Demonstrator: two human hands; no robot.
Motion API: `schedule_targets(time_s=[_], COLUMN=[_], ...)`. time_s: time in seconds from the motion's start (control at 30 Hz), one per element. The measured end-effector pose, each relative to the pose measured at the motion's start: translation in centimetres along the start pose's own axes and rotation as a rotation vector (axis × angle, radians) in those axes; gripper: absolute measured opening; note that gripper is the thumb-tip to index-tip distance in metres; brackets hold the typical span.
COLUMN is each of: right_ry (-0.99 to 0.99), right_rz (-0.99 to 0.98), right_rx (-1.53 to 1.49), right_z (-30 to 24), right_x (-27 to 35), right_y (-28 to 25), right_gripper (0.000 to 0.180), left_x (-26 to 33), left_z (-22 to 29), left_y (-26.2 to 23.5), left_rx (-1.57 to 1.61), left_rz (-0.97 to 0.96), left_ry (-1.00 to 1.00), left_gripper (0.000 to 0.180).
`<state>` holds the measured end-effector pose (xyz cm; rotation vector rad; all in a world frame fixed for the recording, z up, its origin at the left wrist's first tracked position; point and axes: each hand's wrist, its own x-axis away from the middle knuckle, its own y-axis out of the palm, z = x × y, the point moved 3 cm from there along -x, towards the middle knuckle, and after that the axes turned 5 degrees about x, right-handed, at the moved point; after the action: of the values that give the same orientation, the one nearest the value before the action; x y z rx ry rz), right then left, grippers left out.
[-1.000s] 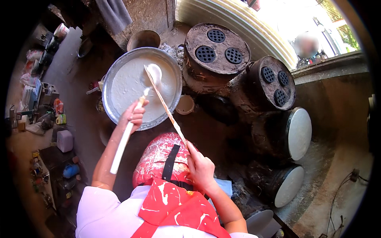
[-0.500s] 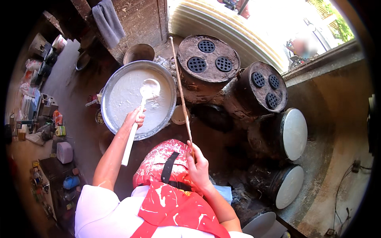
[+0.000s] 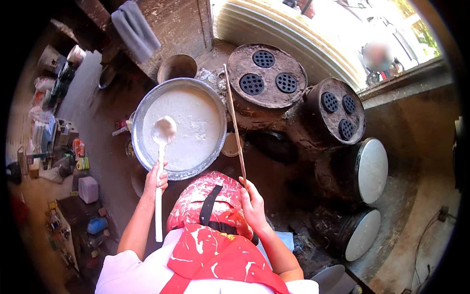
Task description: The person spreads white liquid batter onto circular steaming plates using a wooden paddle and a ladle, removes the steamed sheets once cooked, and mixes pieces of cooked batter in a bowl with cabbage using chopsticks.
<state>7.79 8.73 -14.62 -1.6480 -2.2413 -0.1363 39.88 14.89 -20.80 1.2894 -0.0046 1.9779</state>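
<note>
My left hand [image 3: 156,179] is closed around the handle of a long white ladle [image 3: 158,208]. The ladle's bowl is over the left part of a wide metal basin [image 3: 138,139] of thick white batter [image 3: 193,115]; whether it touches the batter, I cannot tell. In my right hand [image 3: 252,202] is the near end of a thin wooden stick [image 3: 235,117]. It points away from me, passing right of the basin, with its far tip beside the round stove top [image 3: 237,61].
A second stove [image 3: 320,115] with perforated black briquettes stands right of the first. Beyond it are two drums with pale round faces [image 3: 373,170]. A small pale bowl [image 3: 229,145] sits beside the basin. A grey cloth [image 3: 134,29] hangs at upper left; another person [image 3: 379,56] is outside.
The ladle has moved left and nearer to me across the basin, and its handle now points more straight toward me. The stick's far tip has come a little nearer to me.
</note>
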Motion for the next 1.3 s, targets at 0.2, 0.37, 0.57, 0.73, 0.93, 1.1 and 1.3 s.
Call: schedule_targets(time_s=[0.2, 0.37, 0.57, 0.73, 0.93, 1.1, 1.3], right_ry=[0.034, -0.005, 0.063, 0.133, 0.502, 0.807, 0.968], right_rz=[0.283, 0.774, 1.624, 2.21, 2.439, 2.438, 2.517], right_rx=[-0.349, -0.532, -0.737, -0.721, -0.214, -0.043, -0.076], right_z=[2.9, 4.8, 7.9, 5.7, 2.9, 4.0, 7.0], right_x=[6.8, 15.7, 30.5, 42.6, 51.1, 53.1, 53.6], right_y=[-3.1, -5.7, -7.3, -5.3, -1.3, -3.0, -7.0], right_gripper=[0.033, 0.033, 0.045, 0.044, 0.036, 0.036, 0.035], left_x=[-3.3, -3.1, 12.1, 28.7, 47.0, 52.9, 54.2], left_z=[-6.4, -12.1, -28.0, -43.3, -55.3, -62.6, -67.9], left_y=[2.2, 16.3, 33.5, 37.6, 33.1, 28.7, 26.0], left_rx=[-0.209, -0.654, -1.209, -1.402, -1.589, -1.637, -1.679], left_rz=[-0.202, -0.616, -1.118, -1.489, -1.664, -1.791, -1.941], left_ry=[-0.147, -0.456, -0.661, -0.998, -1.072, -1.052, -1.042], left_gripper=[0.036, 0.037, 0.038, 0.037, 0.029, 0.027, 0.021])
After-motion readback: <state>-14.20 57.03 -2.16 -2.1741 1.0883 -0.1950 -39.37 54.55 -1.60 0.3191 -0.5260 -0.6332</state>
